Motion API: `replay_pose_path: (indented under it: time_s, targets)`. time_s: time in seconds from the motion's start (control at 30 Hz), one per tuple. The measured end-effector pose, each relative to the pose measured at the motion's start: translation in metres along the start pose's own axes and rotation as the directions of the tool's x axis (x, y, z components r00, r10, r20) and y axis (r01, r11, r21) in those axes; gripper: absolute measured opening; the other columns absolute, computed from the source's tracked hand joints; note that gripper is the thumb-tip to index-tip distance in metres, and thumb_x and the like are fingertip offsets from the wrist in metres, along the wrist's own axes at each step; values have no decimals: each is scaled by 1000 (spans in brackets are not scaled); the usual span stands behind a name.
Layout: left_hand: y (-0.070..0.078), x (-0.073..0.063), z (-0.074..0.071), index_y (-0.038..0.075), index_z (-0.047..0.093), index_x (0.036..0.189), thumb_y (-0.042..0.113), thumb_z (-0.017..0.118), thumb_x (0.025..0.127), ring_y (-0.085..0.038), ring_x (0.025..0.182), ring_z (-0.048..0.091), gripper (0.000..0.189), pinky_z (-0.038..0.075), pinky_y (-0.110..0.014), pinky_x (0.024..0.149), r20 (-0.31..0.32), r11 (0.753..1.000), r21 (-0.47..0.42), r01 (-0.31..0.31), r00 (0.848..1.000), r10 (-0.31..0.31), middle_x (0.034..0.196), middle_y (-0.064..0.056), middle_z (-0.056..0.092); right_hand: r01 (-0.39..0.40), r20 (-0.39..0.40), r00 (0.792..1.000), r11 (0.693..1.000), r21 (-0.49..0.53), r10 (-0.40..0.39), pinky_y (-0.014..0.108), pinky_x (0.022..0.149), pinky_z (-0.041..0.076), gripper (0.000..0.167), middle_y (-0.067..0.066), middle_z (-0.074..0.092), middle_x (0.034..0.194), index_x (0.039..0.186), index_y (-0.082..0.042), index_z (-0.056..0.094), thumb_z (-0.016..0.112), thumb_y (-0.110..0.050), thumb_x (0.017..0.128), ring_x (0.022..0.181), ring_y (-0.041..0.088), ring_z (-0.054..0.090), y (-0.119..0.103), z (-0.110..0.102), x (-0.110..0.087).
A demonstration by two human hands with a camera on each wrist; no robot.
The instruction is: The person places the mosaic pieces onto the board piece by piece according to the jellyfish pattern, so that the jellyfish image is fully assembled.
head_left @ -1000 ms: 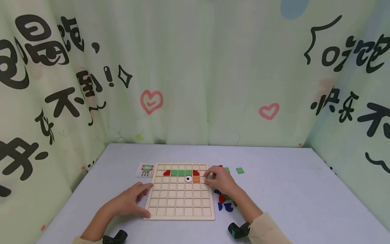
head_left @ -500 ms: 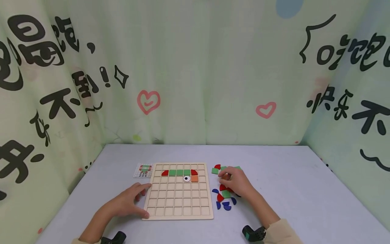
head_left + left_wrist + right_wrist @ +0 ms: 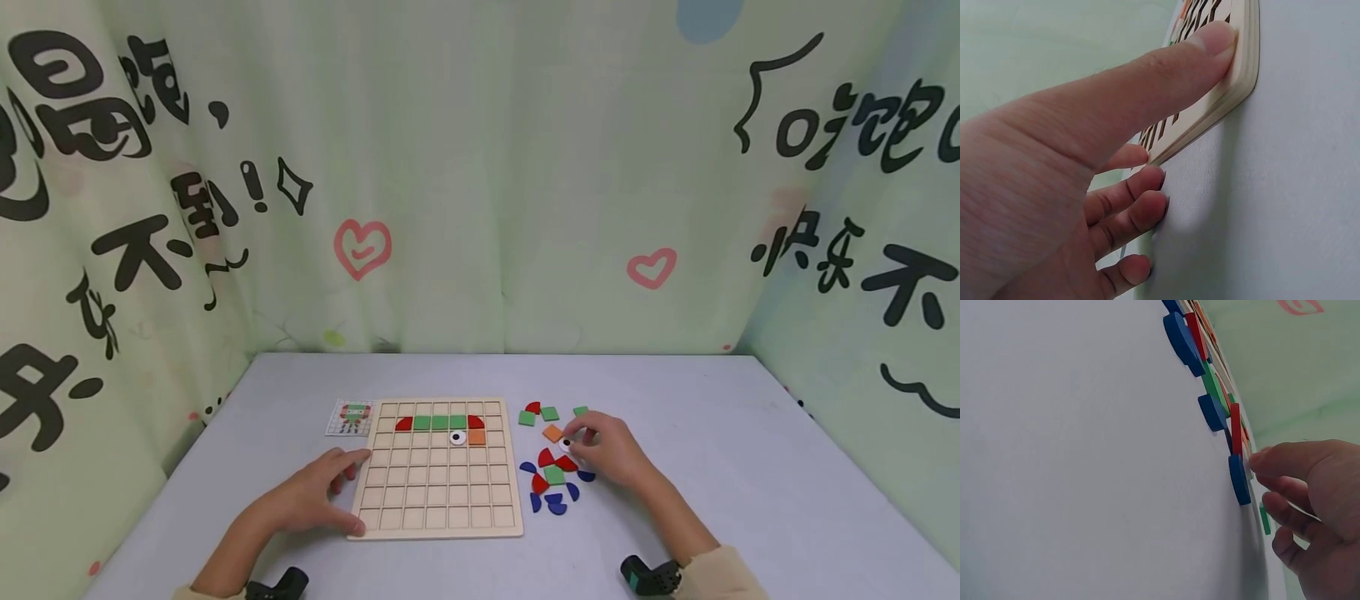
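My left hand [image 3: 318, 492] rests at the left side of a pale wooden grid board [image 3: 441, 492]. Its thumb presses the near left corner, and the fingers are relaxed along the edge. On the board a row of green squares [image 3: 440, 422] runs between two red quarter-circles [image 3: 404, 424]. Below them sit a round white eye piece [image 3: 457, 437] and an orange square [image 3: 476, 437]. Right of the board, my right hand [image 3: 607, 450] pinches another white eye piece [image 3: 566, 445] between thumb and finger, low over the loose pieces. In the right wrist view, that disc is hidden.
A small picture card [image 3: 350, 418] lies against the board's left edge. Loose pieces surround the right hand: an orange square [image 3: 552, 433], green squares [image 3: 550, 413], red quarter-circles [image 3: 540, 484] and blue half-circles [image 3: 557, 509]. A printed curtain [image 3: 450, 208] stands behind the white table.
My right hand has left the board's right side and moved right to the loose pieces, then slightly farther, uncovering a loose orange square. The left hand stays at the board.
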State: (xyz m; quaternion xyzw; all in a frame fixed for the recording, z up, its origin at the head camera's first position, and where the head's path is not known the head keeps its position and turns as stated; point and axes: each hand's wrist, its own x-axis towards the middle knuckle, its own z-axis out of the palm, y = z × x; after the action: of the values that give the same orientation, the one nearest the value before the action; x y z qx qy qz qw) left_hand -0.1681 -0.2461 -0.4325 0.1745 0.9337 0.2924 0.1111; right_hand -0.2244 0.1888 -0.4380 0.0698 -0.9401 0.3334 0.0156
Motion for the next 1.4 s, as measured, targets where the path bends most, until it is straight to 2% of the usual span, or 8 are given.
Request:
replay_pose_path:
  time_s: [0.23, 0.43, 0.73, 0.9, 1.0, 1.2, 1.4]
  targets:
    - [-1, 0, 0, 8, 45, 142, 45, 87, 64, -9, 85, 43, 96, 37, -22, 68, -6, 1000, -5, -10, 1000, 10, 104, 2, 48, 4, 19, 1000, 1000, -11, -4, 20, 59, 46, 18, 1, 60, 83, 100, -14, 72, 74, -9, 83, 77, 15, 50, 5, 1, 1]
    - [-2, 0, 0, 8, 44, 142, 44, 87, 64, -9, 85, 43, 96, 37, -22, 69, -3, 1000, -10, -5, 1000, 5, 105, 2, 48, 6, 19, 1000, 1000, -2, -5, 19, 59, 47, 17, 1, 58, 82, 99, -14, 71, 75, -11, 82, 77, 15, 50, 5, 4, 3]
    - [-1, 0, 0, 9, 44, 142, 44, 88, 64, -10, 85, 43, 96, 36, -22, 68, 1, 1000, -12, 19, 1000, -19, 104, 1, 49, 84, 45, 995, 996, 4, -84, 18, 64, 49, 19, -2, 63, 95, 97, -18, 70, 71, -5, 83, 83, 14, 51, 5, 5, 5]
    - [-1, -1, 0, 9, 44, 143, 44, 88, 64, -10, 85, 43, 96, 36, -22, 68, 5, 1000, -16, 19, 1000, -19, 105, 1, 49, 54, 37, 998, 998, -23, -53, 18, 62, 46, 21, -1, 60, 89, 100, -14, 69, 77, -13, 81, 79, 14, 49, 5, 6, 5]
    - [-1, -1, 0, 8, 44, 142, 44, 87, 64, -9, 85, 43, 96, 36, -22, 68, 5, 1000, -18, 13, 1000, -13, 105, 2, 49, 37, 43, 998, 999, -23, -36, 18, 62, 46, 19, -2, 61, 87, 100, -15, 70, 76, -12, 82, 79, 14, 49, 3, 7, 5]
    - [-1, -2, 0, 8, 45, 142, 44, 87, 64, -7, 85, 43, 95, 36, -22, 68, -2, 1000, -15, -3, 1000, 3, 105, 2, 48, 48, 52, 998, 999, -18, -47, 20, 63, 48, 20, -2, 60, 88, 100, -18, 72, 75, -10, 82, 82, 14, 50, 2, 6, 4]
    - [1, -1, -1, 7, 45, 142, 44, 87, 64, -7, 84, 43, 95, 36, -22, 68, -9, 1000, -11, -8, 1000, 8, 104, 2, 48, 49, 54, 997, 998, -39, -47, 20, 60, 46, 23, -2, 59, 87, 103, -16, 73, 77, -13, 81, 77, 14, 49, 1, 7, 6]
